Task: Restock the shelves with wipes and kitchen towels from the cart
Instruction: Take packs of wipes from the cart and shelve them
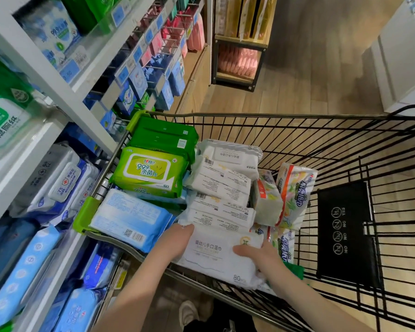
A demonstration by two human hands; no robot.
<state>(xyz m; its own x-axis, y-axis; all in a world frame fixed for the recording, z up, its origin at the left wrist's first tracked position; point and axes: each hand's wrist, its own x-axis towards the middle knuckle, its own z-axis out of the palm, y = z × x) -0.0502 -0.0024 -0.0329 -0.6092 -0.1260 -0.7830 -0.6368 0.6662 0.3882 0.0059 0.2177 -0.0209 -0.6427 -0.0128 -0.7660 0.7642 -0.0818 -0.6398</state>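
A black wire cart (297,140) holds packs of wipes and kitchen towels. My left hand (177,238) and my right hand (261,256) grip the two ends of a white wipes pack (216,257) at the cart's near edge. Behind it lie several more white wipes packs (225,178). A light-green wipes pack (149,172) and dark-green packs (163,135) sit at the cart's left, with a blue wipes pack (130,219) in front of them. Kitchen towel rolls (295,190) stand at the right of the white packs.
White shelves (46,75) on the left carry blue, white and green wipes packs with price tags. A wooden rack (240,41) with pink goods stands ahead on the wooden floor. A white cabinet (403,56) is at the far right. My shoe (189,312) shows below the cart.
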